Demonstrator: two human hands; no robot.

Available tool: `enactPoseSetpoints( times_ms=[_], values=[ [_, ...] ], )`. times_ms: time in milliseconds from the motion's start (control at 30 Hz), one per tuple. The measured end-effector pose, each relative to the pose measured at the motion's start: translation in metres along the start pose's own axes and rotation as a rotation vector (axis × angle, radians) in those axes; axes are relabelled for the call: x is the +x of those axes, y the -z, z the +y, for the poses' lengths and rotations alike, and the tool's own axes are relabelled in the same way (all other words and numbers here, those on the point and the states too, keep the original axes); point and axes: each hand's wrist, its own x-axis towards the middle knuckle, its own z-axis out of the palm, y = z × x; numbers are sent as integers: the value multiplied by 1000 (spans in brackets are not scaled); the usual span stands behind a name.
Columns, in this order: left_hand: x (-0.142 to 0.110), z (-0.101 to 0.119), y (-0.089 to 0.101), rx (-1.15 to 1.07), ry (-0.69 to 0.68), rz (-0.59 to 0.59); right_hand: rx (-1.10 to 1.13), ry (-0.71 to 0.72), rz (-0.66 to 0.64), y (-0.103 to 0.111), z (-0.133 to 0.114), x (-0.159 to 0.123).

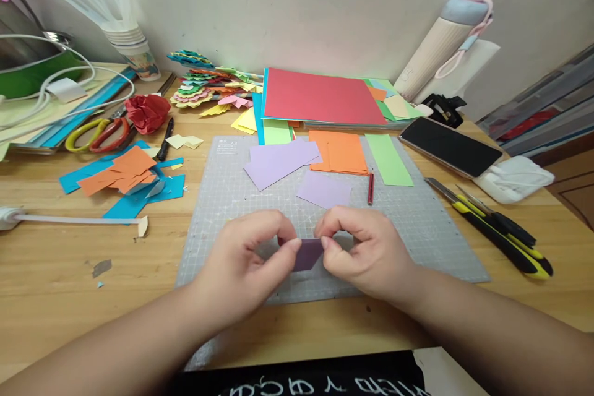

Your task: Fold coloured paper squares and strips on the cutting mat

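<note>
Between both hands, above the front part of the grey cutting mat point(199, 241), is a small piece of purple paper point(308, 255). My left hand point(253, 253) pinches its left edge between thumb and forefinger. My right hand point(362, 247) grips the upper right corner in the same way. The fingers hide parts of the paper's edges. Just beyond the hands lies a lilac paper rectangle point(323, 190), and farther back some overlapping lilac sheets point(278, 164). Orange paper pieces point(341, 151) are stacked beside them, near a short dark red pencil-like stick point(370, 189) and a light green strip point(388, 159).
A yellow-black utility knife point(501, 238), a phone point(450, 145) and a white case point(515, 178) lie right. Scissors point(104, 134), a crumpled red paper ball point(147, 114) and orange scraps point(123, 172) sit left. At the back are a red sheet point(320, 96) and a leaning bottle point(434, 43).
</note>
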Motion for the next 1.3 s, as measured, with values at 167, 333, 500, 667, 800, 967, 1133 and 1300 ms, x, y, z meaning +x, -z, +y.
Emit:
enactPoseSetpoints(
  times_ms=[167,333,500,667,800,967,1133,1300],
  values=[
    [2,-5,12,-171,113,128,132,-150,95,7,6,5],
    [7,-8,11,-400,271,108,436,-162,43,5,9,3],
    [10,-6,7,-450,347,22,533,-230,-118,1,5,1],
    [11,-2,4,-324,369,-99,401,-232,-181,1,4,2],
    [9,0,0,-235,371,-209,318,-227,-289,-3,4,-1],
    [7,1,-2,-202,377,-248,304,-199,-296,-8,3,-4],
    [10,3,4,-279,373,-198,344,-202,-146,-4,1,-1],
    [13,1,14,-273,389,-110,452,-231,3,7,10,2]
  ],
)
